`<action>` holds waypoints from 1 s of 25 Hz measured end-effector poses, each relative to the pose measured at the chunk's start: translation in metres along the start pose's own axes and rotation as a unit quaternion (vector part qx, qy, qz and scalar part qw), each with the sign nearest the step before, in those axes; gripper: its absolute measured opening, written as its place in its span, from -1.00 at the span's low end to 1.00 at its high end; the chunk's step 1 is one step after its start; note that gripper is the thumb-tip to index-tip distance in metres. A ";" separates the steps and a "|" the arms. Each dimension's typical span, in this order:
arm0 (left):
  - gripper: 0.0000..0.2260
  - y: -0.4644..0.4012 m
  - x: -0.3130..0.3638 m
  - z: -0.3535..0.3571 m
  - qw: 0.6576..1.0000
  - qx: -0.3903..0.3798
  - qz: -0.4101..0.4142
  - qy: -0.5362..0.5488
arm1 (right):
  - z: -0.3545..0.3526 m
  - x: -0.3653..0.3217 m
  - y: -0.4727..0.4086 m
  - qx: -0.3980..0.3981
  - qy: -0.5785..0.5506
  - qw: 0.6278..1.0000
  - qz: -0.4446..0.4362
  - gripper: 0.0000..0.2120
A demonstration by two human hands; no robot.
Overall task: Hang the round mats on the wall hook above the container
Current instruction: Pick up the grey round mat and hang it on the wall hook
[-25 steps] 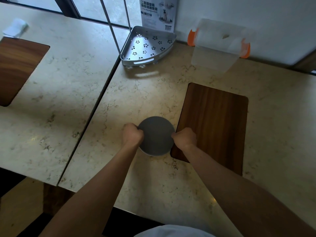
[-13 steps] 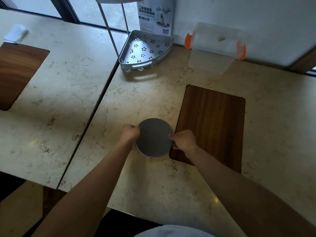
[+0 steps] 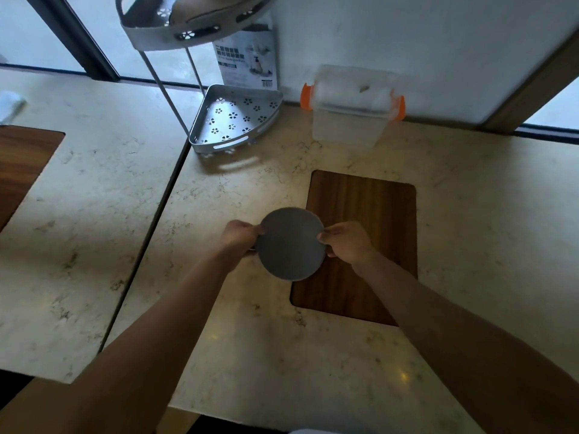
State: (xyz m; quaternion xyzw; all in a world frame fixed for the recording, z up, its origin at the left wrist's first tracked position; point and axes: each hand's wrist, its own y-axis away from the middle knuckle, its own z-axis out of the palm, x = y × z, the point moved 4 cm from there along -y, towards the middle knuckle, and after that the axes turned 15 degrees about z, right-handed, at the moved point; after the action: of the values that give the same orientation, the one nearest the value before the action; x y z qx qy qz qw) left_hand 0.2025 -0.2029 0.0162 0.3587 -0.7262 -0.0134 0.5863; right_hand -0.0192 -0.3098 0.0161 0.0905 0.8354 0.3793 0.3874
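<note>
At the centre of the frame, you hold the round grey mats (image 3: pixel 291 244) between both hands, lifted off the countertop and overlapping the left edge of the inset wooden board (image 3: pixel 360 245). The left hand (image 3: pixel 239 234) is closed on the left rim and the right hand (image 3: pixel 344 241) pinches the right rim; both grips are narrow and loaded. How many mats are in the stack cannot be told.

To do the step well, keep the stack squared and the rims aligned while you carry it toward the clear container (image 3: pixel 347 120) with orange latches at the upper right. A small mark on the wall above that container may be the hook (image 3: pixel 363 88); it is too blurred to confirm. No hanging loop or hole shows on the mats, so locate it before you reach.

The pale marble countertop (image 3: pixel 250 339) fills most of the frame, and a dark seam splits it from a second slab at the left. A white wall closes the upper right, with windows at upper left and far right. A perforated metal corner shelf (image 3: pixel 235 120) stands at upper centre, a printed box (image 3: pixel 247 62) behind it.
</note>
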 end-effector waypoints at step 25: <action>-0.83 -0.239 0.310 0.093 0.980 0.028 0.195 -0.002 | -0.248 -0.256 -0.146 0.180 -0.016 0.961 -0.211 -0.90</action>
State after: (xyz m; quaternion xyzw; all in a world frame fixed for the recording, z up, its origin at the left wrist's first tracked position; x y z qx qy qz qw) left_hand 0.2258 -0.5845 0.1431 0.2263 -0.7835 0.1215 0.5659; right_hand -0.0009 -0.6644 0.1635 -0.0133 0.8835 0.1313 0.4494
